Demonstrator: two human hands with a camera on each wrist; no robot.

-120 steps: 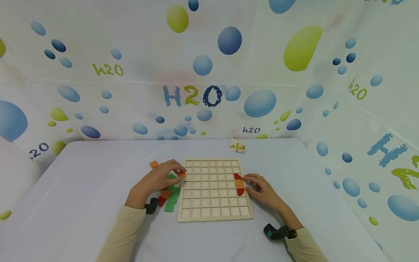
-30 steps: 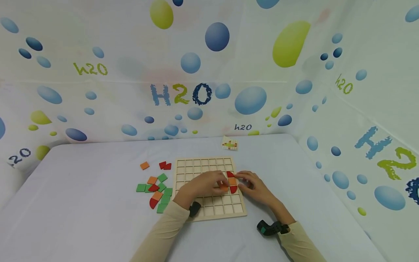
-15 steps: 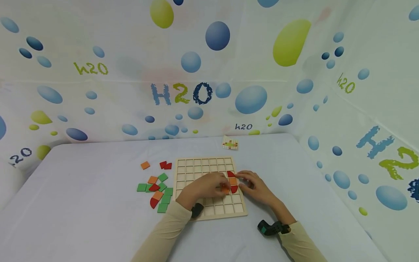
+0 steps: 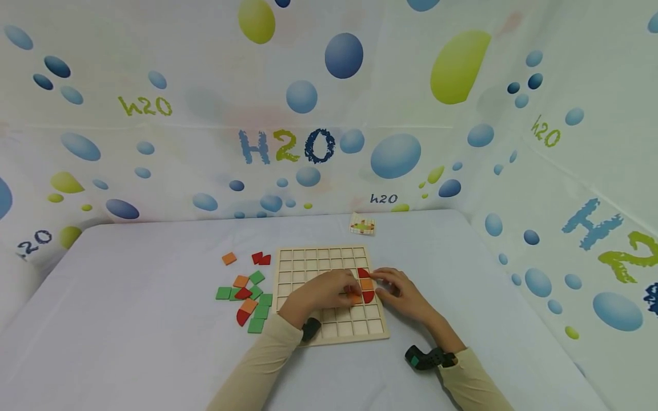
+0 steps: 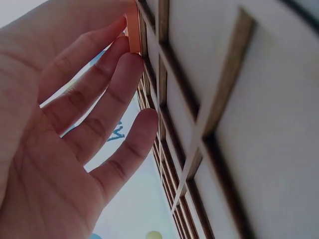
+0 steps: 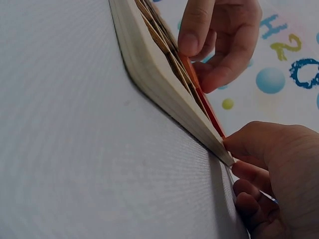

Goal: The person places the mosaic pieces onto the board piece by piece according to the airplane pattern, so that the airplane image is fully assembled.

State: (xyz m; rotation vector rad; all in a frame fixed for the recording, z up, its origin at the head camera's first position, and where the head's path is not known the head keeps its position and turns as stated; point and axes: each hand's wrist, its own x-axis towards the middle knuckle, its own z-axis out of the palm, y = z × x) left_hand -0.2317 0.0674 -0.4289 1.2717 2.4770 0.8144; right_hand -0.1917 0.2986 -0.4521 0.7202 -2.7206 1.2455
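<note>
A curtained-off space — bubble-printed sheeting behind a white-covered table.

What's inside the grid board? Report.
The wooden grid board holds two red quarter-circle tiles with an orange square tile between, in its rightmost column. The left hand pinches a second orange tile; cells under that hand cannot be fully seen.

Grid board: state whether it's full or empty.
Partly filled: the grid board has red pieces and an orange tile by its right edge; many compartments are bare.
</note>
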